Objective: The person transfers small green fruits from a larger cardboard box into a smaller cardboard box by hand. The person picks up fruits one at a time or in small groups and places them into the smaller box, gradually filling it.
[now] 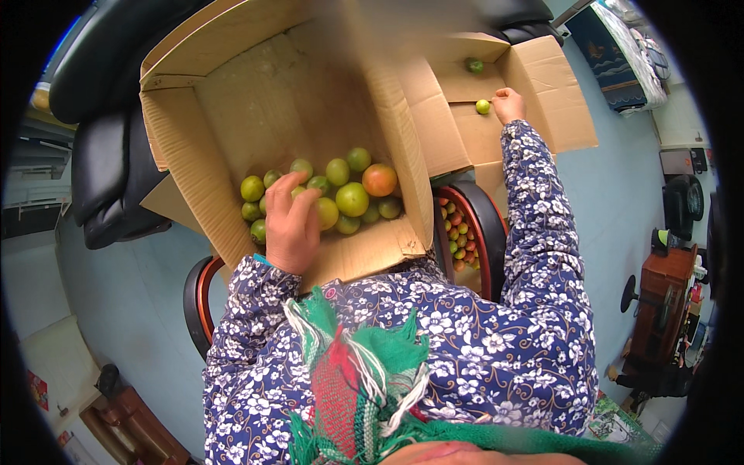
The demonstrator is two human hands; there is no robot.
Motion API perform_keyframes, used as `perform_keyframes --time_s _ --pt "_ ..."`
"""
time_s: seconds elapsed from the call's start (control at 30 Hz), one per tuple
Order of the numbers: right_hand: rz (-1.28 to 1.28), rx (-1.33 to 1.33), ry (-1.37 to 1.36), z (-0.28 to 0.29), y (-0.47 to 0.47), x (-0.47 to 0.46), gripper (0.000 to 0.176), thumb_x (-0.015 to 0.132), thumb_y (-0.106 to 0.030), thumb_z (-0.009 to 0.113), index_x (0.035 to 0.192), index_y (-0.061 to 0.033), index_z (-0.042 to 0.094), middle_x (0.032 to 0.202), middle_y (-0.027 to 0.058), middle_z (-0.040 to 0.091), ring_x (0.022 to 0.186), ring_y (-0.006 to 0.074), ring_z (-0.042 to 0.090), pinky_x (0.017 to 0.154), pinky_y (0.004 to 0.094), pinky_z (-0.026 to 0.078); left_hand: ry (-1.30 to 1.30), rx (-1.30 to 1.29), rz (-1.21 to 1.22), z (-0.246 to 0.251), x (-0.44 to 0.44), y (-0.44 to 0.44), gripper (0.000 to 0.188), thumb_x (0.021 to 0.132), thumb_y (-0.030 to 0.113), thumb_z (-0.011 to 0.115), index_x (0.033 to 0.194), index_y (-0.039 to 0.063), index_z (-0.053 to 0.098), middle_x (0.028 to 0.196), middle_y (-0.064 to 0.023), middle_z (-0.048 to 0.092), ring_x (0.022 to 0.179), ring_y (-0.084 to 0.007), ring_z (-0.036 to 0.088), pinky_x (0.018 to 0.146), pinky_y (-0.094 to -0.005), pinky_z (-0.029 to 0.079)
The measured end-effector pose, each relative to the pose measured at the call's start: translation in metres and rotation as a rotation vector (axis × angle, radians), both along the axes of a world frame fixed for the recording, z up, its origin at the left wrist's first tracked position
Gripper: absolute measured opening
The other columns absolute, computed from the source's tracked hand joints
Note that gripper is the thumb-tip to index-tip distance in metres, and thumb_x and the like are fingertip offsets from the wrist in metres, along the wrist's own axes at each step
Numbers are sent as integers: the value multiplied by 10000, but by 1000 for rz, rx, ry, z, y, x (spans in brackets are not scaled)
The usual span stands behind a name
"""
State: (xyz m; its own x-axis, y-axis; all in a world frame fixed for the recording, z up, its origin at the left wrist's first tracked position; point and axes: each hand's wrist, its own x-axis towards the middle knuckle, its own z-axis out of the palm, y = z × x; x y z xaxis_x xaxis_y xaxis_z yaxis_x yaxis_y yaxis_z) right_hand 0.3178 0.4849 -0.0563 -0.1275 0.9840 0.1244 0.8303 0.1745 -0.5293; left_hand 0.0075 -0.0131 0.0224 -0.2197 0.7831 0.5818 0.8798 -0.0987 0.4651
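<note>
My left hand [293,226] reaches into a large cardboard box [174,168], its fingers apart over a pile of green tomatoes [352,199]. One reddish-orange tomato [379,179] lies at the right of the pile. Over a second, smaller cardboard box [549,87] is my right hand [509,106], fingers curled; whether anything is inside them is hidden. Just left of those fingertips, apart from them, is a small yellow-green tomato [482,106]. A darker green tomato [475,65] rests farther back in that box.
A black-and-red chair armrest [488,232] stands between the boxes. Below it, several small red and green tomatoes [459,238] are partly visible. A black padded seat [107,168] is at the left, and a wooden desk [657,308] at the far right. A blur covers the top middle.
</note>
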Motion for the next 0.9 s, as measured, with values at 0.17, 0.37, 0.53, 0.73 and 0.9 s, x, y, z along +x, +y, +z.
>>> perform_keyframes --time_s 0.17,0.37,0.53,0.73,0.9 --pt "46 -43 -299 4 -17 -12 417 885 -245 791 1271 -104 722 1271 179 742 1210 350 693 1043 453 536 -30 12 -30 3 5 -6 260 812 -77 677 1058 5 702 1299 -223 638 1219 -448 593 1041 -515 497" --pt "61 99 -353 12 -20 -16 257 841 -213 773 987 -33 662 1038 239 743 1076 413 706 929 507 548 -46 23 -70 3 11 -17 266 796 -83 686 1044 10 699 1282 -212 647 1188 -441 609 1008 -507 511" --pt "34 228 -199 3 15 -13 286 802 -236 749 1001 -53 657 967 252 740 984 445 713 895 521 551 -83 -21 -64 -3 17 -17 277 787 -92 686 1043 14 696 1268 -210 653 1176 -446 612 997 -509 514" --pt "159 214 -181 -1 49 -7 569 794 -235 734 1361 -205 690 1112 225 769 1061 379 736 973 445 560 -68 16 -117 -11 12 1 299 779 -101 691 1055 14 693 1262 -212 655 1168 -448 615 990 -509 519" --pt "129 1 -251 -1 56 2 591 793 -270 709 1384 -246 708 1341 174 720 1284 350 656 1123 420 496 -60 3 -131 -6 12 3 281 790 -101 689 1047 13 686 1241 -210 654 1165 -444 612 975 -505 525"
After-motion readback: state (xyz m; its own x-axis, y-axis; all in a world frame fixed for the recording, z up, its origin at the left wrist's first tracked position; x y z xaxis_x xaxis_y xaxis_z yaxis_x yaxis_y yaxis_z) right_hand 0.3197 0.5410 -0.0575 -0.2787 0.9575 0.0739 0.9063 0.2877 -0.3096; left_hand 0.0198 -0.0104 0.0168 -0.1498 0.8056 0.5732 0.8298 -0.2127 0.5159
